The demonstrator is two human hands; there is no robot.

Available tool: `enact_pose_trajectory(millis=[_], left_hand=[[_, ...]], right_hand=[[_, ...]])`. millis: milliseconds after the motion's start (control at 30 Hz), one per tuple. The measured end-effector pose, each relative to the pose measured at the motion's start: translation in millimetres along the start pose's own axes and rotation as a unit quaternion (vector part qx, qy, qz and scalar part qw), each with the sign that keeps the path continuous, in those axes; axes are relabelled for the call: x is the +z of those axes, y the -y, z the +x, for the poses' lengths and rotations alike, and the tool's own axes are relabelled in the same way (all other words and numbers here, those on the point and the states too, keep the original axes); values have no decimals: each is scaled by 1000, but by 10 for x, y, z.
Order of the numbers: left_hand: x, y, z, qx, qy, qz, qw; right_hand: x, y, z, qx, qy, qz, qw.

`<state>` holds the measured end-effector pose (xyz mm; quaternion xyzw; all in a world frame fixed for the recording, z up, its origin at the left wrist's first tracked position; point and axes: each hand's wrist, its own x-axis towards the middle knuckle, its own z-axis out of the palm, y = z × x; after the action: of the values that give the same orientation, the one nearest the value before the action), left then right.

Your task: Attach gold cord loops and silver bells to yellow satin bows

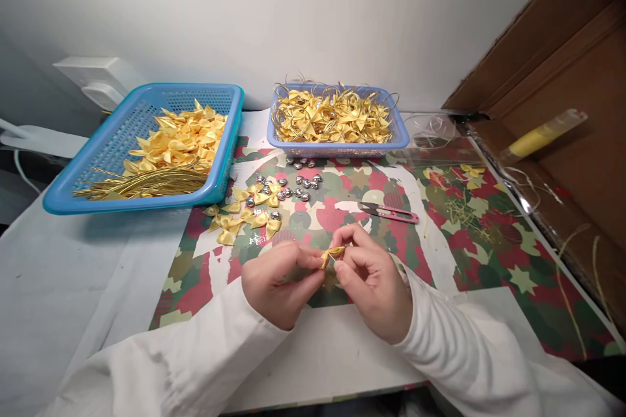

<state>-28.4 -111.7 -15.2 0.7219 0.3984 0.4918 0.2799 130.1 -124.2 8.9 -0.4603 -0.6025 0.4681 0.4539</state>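
Between my two hands is a small yellow satin ribbon bow (333, 251), held just above the patterned sheet. My left hand (286, 277) is closed, with thumb and index finger pinching the bow's left end. A thin pale needle (332, 257) crosses the bow's front, and my right hand (374, 280) pinches it, the fingers close against the bow's right side. Whether the needle's tip passes through the ribbon is too small to tell. Past my left hand lie several loose yellow bows (227, 229) and small silver bells (300, 192).
A blue basket (56, 201) holds yellow bows and gold cords (147, 184). A purple-blue basket (337, 151) is full of bows with gold cord loops. Pink-handled thread snips (391, 213) lie ahead of my right hand. Thread scraps (462, 212) and a yellow thread spool (542, 133) are at right.
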Motion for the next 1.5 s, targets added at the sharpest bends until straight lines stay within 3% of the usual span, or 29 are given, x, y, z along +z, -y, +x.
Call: enact_pose_trajectory(millis=[233, 333, 567, 733, 933, 1133, 1500], left_hand=[[-66, -64, 77, 61, 46, 40, 996], [-73, -72, 89, 69, 35, 35, 996], [-27, -34, 52, -35, -10, -66, 997], [-39, -26, 52, 22, -10, -56, 998], [-79, -79, 67, 114, 49, -10, 992], [-71, -76, 79, 88, 24, -9, 996], [-116, -55, 86, 91, 26, -24, 995]], right_hand=[[-1, -3, -2, -2, 24, 16, 1000], [-22, -8, -1, -26, 30, 4, 999], [-34, 2, -3, -74, 18, -27, 997], [-20, 7, -24, -65, 13, -33, 997], [-3, 7, -27, -53, 14, -19, 998], [-11, -41, -5, -51, 12, -33, 998], [-106, -4, 14, -114, 28, -118, 986]])
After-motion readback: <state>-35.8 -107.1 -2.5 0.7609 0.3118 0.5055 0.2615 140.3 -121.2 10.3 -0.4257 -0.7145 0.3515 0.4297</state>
